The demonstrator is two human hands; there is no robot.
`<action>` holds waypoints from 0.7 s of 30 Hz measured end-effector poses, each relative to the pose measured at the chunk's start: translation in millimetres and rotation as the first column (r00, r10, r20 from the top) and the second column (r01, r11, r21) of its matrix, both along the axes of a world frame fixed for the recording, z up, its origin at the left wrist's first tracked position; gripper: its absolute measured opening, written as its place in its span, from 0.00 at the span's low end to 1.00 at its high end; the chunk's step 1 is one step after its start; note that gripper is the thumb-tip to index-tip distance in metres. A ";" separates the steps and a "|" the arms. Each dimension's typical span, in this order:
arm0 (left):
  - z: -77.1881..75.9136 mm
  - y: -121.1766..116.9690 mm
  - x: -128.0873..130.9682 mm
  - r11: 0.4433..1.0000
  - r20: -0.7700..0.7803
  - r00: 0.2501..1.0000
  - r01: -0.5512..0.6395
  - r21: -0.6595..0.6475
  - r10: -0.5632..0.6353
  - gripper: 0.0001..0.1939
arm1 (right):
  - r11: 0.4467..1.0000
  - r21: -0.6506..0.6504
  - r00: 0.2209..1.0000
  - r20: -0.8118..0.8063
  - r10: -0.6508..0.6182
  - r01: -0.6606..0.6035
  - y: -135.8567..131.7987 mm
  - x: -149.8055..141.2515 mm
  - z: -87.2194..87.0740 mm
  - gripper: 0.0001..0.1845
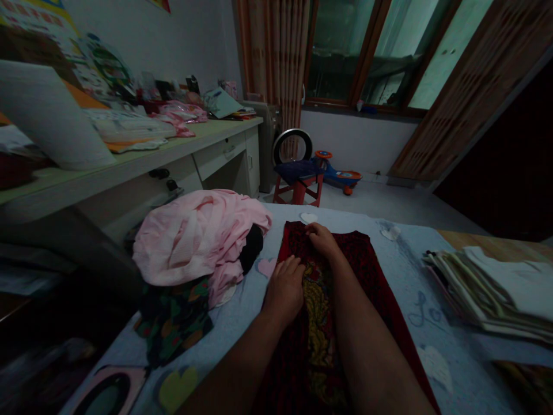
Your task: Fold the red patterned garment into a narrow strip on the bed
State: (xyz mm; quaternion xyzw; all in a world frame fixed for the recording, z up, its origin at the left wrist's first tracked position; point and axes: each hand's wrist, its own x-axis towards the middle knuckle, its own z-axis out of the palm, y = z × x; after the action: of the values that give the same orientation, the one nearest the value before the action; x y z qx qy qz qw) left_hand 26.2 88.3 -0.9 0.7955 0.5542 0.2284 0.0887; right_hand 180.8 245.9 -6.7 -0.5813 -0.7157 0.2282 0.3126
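My left hand (286, 290) lies palm down on the left side of a dark red, black-patterned garment (375, 282), its fingers stretched forward and close together, holding nothing that I can see. My right hand (321, 239) is farther forward, at the garment's far edge, its fingers bent down onto the cloth; I cannot tell whether they pinch the fabric or only press on it. The garment lies spread beneath both my hands and forearms, reaching from just ahead of my right fingertips back toward me and out at the bottom of the view. Its gold motif (318, 323) runs lengthwise between my forearms, and a broad part of the red cloth lies to the right of my right arm.

Under it is a light blue bedsheet (406, 259) with heart shapes. To the left of my left hand, apart from it, sits a heap of pink fabric (190, 230), with a dark green patterned cloth (177, 323) at its near side. Well to my right is a stack of folded clothes (496, 294), white on top. Beyond the bed stand a red stool (298, 193) and a blue-and-orange ride-on toy (339, 173).
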 end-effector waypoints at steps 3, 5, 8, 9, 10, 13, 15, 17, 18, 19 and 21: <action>-6.6 1.2 0.5 0.999 -0.015 1.000 0.001 -0.045 -0.002 0.24 | 0.998 0.016 0.998 0.007 0.061 -0.061 -0.1 -0.3 -2.1 0.20; -7.1 0.9 0.6 0.998 -0.023 0.999 -0.027 -0.056 0.026 0.24 | 0.998 0.019 0.997 0.048 0.060 -0.061 -1.9 -3.1 -1.8 0.20; -4.3 0.0 0.3 0.996 -0.025 0.998 -0.060 -0.065 0.059 0.24 | 0.999 0.035 0.987 0.158 -0.006 0.001 -6.8 -8.7 3.1 0.19; -3.1 -0.3 0.2 0.996 -0.027 0.998 -0.066 -0.065 0.064 0.24 | 0.998 0.052 0.980 0.194 -0.039 0.029 -8.7 -10.7 5.6 0.18; -2.1 -0.6 0.1 0.996 -0.029 0.997 -0.069 -0.063 0.068 0.24 | 0.996 0.070 0.971 0.226 -0.074 0.060 -10.4 -12.8 8.1 0.16; 0.0 -1.6 0.1 0.996 -0.037 0.997 -0.069 -0.047 0.068 0.22 | 0.988 0.102 0.946 0.292 -0.138 0.112 -13.9 -18.7 13.5 0.15; 0.6 -2.1 0.5 0.997 -0.037 0.997 -0.070 -0.031 0.069 0.21 | 0.991 0.093 0.937 0.328 -0.118 0.092 -14.3 -21.8 13.7 0.16; 0.8 -2.1 0.8 0.997 -0.033 0.996 -0.080 -0.014 0.080 0.20 | 0.995 0.071 0.924 0.370 -0.091 0.070 -14.4 -23.6 12.2 0.17; 0.8 -1.9 0.9 0.996 -0.028 0.996 -0.090 -0.007 0.090 0.20 | 0.996 0.058 0.916 0.391 -0.087 0.070 -14.7 -24.0 11.4 0.18; 0.6 -1.5 0.8 0.995 -0.022 0.995 -0.102 0.000 0.102 0.19 | 0.996 0.048 0.909 0.407 -0.089 0.076 -15.2 -24.2 10.9 0.18; 0.1 -0.1 0.2 0.992 -0.007 0.992 -0.127 0.009 0.127 0.18 | 0.994 0.048 0.902 0.419 -0.105 0.094 -16.8 -24.5 11.6 0.18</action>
State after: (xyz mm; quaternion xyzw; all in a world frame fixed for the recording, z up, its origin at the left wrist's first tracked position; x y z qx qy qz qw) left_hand 26.4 88.2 -0.8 0.7599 0.6031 0.2328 0.0686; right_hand 156.2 229.1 4.9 -0.6484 -0.7386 0.0717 0.1698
